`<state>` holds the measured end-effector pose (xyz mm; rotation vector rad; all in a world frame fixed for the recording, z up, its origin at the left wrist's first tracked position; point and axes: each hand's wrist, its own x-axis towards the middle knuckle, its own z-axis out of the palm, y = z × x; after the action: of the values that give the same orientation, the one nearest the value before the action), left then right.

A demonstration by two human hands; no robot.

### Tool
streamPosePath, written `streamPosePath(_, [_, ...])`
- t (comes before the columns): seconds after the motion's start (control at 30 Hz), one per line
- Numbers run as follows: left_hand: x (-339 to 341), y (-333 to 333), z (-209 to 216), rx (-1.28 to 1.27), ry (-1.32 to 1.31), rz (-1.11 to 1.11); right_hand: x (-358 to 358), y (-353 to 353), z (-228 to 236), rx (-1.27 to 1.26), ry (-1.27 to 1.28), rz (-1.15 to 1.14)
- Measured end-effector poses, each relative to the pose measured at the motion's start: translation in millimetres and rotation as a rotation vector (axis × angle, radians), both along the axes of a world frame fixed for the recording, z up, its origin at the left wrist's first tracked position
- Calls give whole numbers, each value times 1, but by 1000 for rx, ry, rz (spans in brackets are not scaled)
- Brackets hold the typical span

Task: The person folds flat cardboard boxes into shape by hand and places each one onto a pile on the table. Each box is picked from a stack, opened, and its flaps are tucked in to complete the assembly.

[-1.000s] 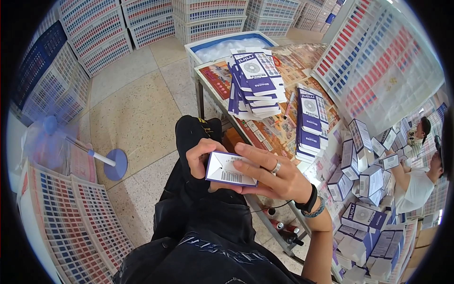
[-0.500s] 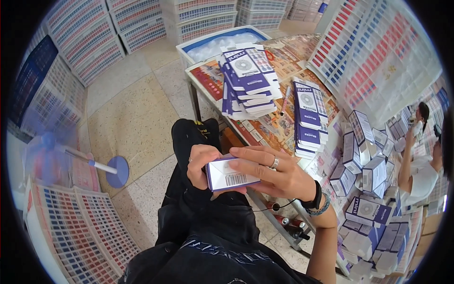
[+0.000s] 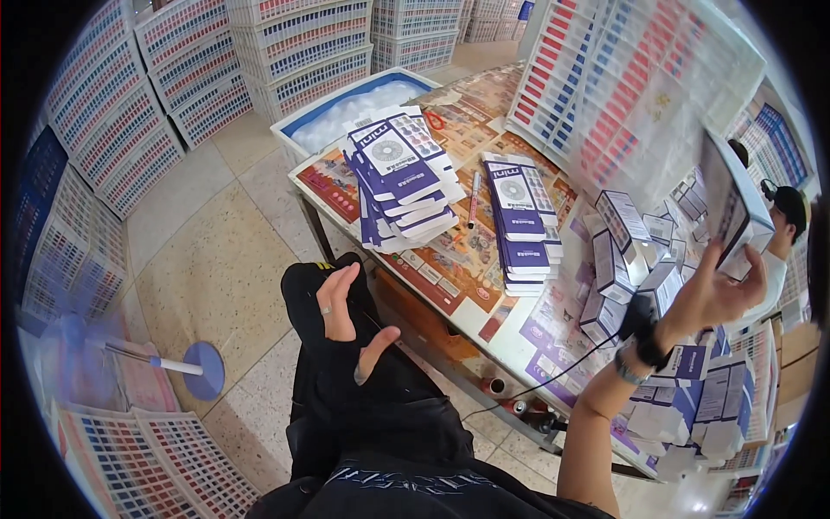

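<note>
Up at the right, my right hand (image 3: 713, 290) has its fingers on the lower end of a purple-and-white cardboard box (image 3: 742, 208), which stands tilted above it. My left hand (image 3: 347, 320) is over my lap with fingers spread and nothing in it. Flat purple-and-white cartons lie in two stacks on the table: a larger stack (image 3: 402, 177) on the left and a narrower stack (image 3: 521, 225) beside it. A pile of folded-up boxes (image 3: 616, 268) covers the table's right side, below and left of my right hand.
A marker (image 3: 475, 199) lies between the stacks, with red scissors (image 3: 434, 119) behind. A blue-lined bin (image 3: 285, 130) adjoins the table's far left corner. Large tilted crates (image 3: 553, 95) rise at the back. A fan (image 3: 78, 355) stands at left. Another person (image 3: 787, 216) is at far right.
My right hand has carried the box from my lap up to the right, over the pile. My left hand has let go of it and opened. The view has shifted rightward.
</note>
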<state>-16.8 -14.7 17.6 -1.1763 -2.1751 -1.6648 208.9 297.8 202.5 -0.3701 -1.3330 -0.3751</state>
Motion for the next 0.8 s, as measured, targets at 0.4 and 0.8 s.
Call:
streamPosePath(0.4, [2,1,-7,-141,78,-133,-107,51,-95,-937,-888,193])
streamPosePath(0.8, [9,8,-16,-75,60,-222,-146,20,-160,-851,-1219,3])
